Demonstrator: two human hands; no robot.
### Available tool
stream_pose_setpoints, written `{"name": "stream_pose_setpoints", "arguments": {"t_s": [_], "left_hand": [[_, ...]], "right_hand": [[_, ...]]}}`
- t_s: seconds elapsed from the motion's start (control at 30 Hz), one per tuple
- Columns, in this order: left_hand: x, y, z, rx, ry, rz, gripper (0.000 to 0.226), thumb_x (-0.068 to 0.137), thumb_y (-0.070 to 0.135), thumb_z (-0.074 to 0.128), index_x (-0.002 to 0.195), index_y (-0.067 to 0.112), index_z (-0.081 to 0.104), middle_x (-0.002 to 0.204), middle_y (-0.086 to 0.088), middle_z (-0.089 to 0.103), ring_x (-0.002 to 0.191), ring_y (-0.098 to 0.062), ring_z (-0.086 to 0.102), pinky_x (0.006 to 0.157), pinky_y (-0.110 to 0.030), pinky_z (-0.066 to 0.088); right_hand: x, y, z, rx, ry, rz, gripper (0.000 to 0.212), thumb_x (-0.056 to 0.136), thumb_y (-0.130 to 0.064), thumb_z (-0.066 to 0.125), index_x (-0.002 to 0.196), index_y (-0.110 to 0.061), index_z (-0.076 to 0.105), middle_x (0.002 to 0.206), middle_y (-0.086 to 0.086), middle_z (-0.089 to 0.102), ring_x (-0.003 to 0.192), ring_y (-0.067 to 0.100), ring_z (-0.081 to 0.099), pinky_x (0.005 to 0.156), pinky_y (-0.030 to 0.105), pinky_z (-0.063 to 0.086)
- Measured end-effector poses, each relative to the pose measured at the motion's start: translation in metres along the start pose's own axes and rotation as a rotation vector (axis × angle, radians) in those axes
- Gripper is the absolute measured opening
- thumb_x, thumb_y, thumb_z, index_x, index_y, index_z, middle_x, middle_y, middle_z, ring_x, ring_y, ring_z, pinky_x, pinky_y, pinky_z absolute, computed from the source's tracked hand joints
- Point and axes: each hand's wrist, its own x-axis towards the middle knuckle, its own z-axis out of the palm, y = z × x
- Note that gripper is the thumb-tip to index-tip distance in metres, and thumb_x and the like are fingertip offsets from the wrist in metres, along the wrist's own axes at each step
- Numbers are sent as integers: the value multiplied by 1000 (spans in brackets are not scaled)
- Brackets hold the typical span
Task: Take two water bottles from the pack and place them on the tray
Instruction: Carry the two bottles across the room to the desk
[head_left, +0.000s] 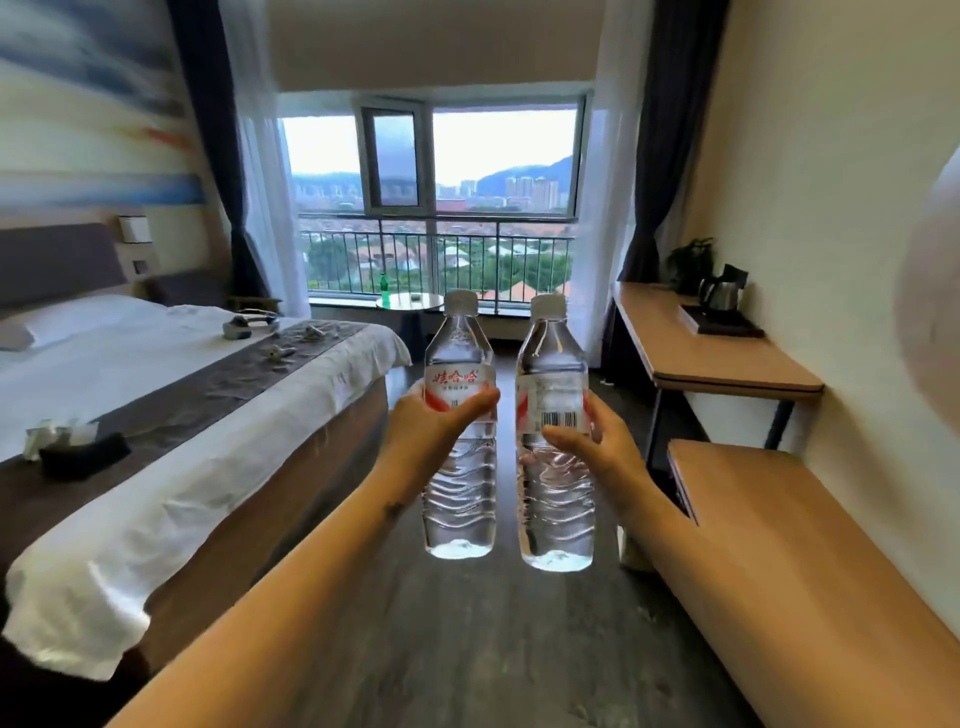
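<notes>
I hold two clear water bottles upright in front of me, above the floor. My left hand (431, 423) grips the left bottle (460, 483) around its red and white label. The right bottle (556, 499) is held at its label by my right hand (589, 441), barcode facing me. Both have white caps and are full. A dark tray (727, 327) lies on the desk at the right, far ahead of the bottles, with a kettle (719, 291) on it. No pack is in view.
A bed (171, 395) with white sheets and a dark runner fills the left. A wooden desk (722, 358) and a wooden bench (810, 545) line the right wall. A small round table (415, 301) with a green bottle stands by the window. Grey floor runs between.
</notes>
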Motion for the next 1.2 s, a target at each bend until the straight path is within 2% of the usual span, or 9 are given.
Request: {"name": "stream_pose_setpoints", "arguments": {"t_s": [0.17,0.27,0.4,0.6,0.7,0.8,0.9,1.03,1.2], "left_hand": [[173,-58,7,-16,21,27,24,70,40,74,81,28,56,73,14,59,64,1,56,39,-3,39],[280,-78,22,-6,0,47,34,70,41,73,94,22,56,75,13,59,68,-2,56,46,-10,43],[411,-85,73,-7,-116,54,30,72,40,72,88,26,51,77,10,58,69,-5,56,43,-12,45],[572,-123,187,-38,-289,90,32,65,52,72,84,31,57,84,5,67,79,-15,64,71,-35,55],[656,-148,246,-37,-323,147,39,65,51,72,91,26,59,84,4,67,73,-10,63,63,-25,51],[755,-158,298,-15,-339,198,43,65,50,72,95,21,61,83,6,68,75,-7,63,61,-20,45],[855,-159,330,25,-343,223,45,67,51,71,97,19,63,87,2,69,78,-10,65,68,-23,51],[978,-170,348,81,-270,245,41,68,53,69,95,23,60,88,1,68,80,-13,64,72,-28,53],[1125,-212,378,124,-227,240,33,61,63,66,75,35,54,75,15,62,71,-4,61,60,-21,47]], "right_hand": [[160,73,12,12,12,-13,53,47,-44,70,98,-30,60,88,-9,71,75,1,69,61,12,52],[254,104,0,5,48,-3,56,46,-46,69,98,-30,59,93,-4,69,76,2,69,62,13,54],[360,136,-41,-8,158,20,64,45,-45,68,104,-22,57,96,3,68,81,11,67,64,13,53],[492,211,-127,-49,285,42,68,48,-42,68,108,-12,58,89,3,68,69,8,69,59,20,55],[571,256,-165,-85,305,15,50,50,-39,70,97,-24,58,86,1,68,63,2,69,49,13,51],[667,295,-204,-130,310,1,40,60,-26,72,97,-25,57,93,8,68,70,6,70,54,14,53],[768,324,-234,-144,320,-6,45,60,-23,78,100,-25,56,101,12,68,81,15,69,59,16,56],[893,359,-256,-86,323,-24,54,58,-33,71,107,-17,56,94,5,68,70,4,68,52,13,53],[1025,432,-288,-59,332,-37,67,50,-44,69,107,-12,57,81,0,69,60,4,68,45,14,50]]}}
